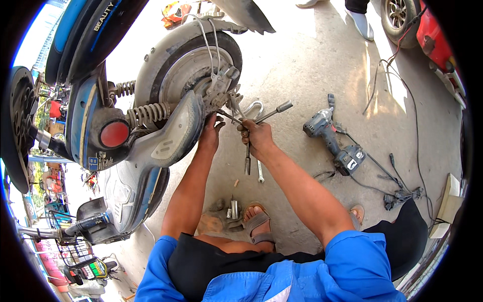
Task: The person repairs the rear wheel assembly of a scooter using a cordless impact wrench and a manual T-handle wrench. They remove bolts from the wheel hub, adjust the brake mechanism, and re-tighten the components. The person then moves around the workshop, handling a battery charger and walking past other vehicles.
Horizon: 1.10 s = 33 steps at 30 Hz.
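scooter (pixel 146 161) is at l, wheel (pixel 183 75) side toward the person, prob so it's in easy reach; wire basket (pixel 70 247) lower l, contents unclear. driver (pixel 327 133) lies at r, maybe parked clear of the work. r hand (pixel 255 137) is clamped round wrench (pixel 283 107), prob for leverage, 1 arm at hub (pixel 221 98); l hand (pixel 210 137) is by that tip, can't tell if gripping.

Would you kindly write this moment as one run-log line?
right hand: gripping three-way socket wrench | left hand: near its end, by scooter wheel | power tool: on ground
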### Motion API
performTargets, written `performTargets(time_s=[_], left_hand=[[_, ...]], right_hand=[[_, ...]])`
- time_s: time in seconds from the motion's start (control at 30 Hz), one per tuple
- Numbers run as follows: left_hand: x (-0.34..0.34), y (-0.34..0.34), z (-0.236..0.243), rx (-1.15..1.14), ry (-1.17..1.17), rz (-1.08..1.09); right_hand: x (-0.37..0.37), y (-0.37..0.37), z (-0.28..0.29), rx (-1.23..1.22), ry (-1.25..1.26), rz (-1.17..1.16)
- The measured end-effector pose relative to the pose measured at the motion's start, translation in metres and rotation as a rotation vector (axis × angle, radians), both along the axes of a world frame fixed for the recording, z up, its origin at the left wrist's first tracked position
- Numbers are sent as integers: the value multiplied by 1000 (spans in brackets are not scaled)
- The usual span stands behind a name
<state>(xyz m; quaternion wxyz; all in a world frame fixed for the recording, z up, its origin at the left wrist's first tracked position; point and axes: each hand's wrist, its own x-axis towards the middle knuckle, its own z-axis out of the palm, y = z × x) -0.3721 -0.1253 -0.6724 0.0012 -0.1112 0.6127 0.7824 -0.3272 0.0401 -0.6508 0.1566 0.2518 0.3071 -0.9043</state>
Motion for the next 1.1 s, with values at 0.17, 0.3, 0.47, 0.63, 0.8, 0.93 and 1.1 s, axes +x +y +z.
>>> performTargets(time_s=[0.17,0.3,0.47,0.63,0.8,0.93,1.1], left_hand=[[1,2,3,-6,0,-33],[1,0,1,19,-2,-46],[1,1,1,36,26,-42],[-1,3,0,70,21,-43],[-6,-3,-9,98,44,-59],[-9,-4,-13,131,77,-90],[-8,-2,-9,145,71,-111]], right_hand=[[-3,-4,-12,-411,-155,12],[-4,-6,-22,-767,-222,99],[4,-12,3,-357,-126,120],[7,-20,6,-114,-102,44],[9,-24,5,-23,-78,-15],[6,-31,-9,129,4,-74],[6,-38,-29,309,164,-113]])
